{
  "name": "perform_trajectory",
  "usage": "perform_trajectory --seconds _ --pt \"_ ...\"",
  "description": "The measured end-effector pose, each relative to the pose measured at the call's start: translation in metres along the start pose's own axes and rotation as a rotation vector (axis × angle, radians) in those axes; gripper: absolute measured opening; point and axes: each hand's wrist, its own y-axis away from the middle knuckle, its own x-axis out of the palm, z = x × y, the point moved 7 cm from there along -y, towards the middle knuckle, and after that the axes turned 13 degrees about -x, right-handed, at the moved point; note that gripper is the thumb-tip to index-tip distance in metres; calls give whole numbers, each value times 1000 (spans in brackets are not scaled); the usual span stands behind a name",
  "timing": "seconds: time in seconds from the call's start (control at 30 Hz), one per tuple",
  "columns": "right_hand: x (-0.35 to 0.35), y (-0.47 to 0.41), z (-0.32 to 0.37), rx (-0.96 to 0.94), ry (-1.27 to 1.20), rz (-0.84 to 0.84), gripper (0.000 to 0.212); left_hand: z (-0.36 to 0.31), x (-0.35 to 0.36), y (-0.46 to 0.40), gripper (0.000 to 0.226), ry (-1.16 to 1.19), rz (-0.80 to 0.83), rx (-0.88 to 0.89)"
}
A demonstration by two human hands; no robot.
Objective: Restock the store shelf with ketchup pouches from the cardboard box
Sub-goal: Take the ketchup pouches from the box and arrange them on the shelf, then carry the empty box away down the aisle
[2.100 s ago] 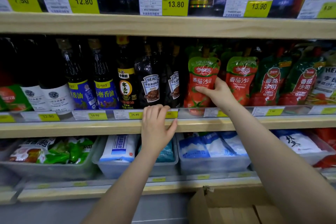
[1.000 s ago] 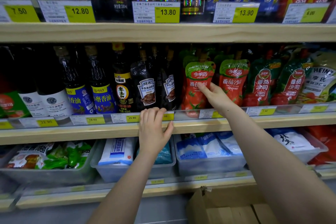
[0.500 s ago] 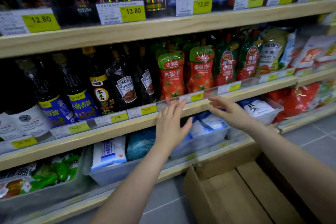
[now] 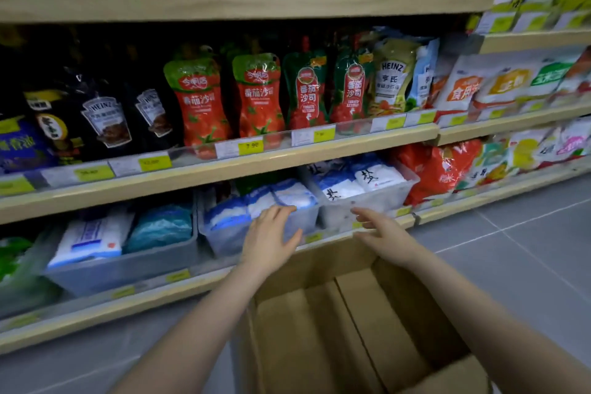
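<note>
Where "HEINZ" shows, ketchup pouches (image 4: 201,105)

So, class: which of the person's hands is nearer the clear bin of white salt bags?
Right. The right hand hovers just before that bin; the left hand is by the neighbouring bin.

Both hands, left hand (image 4: 270,235) and right hand (image 4: 382,233), hover empty above the cardboard box (image 4: 335,329).
</note>
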Motion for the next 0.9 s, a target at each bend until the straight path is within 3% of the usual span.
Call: perform_trajectory --seconds 0.23,0.5,0.77,0.9 --pt "-34 44 -68 -32 -93 107 50 -19 30 61 42 -44 -49 -213" --pt "-63 106 -122 87 -57 223 51 10 25 151 42 -41 -21 -536" --pt "-31 162 -165 219 -21 158 70 48 79 211 82 7 211 -799" --pt "-5 165 -177 292 73 197 75 60 96 217 88 78 272 -891"
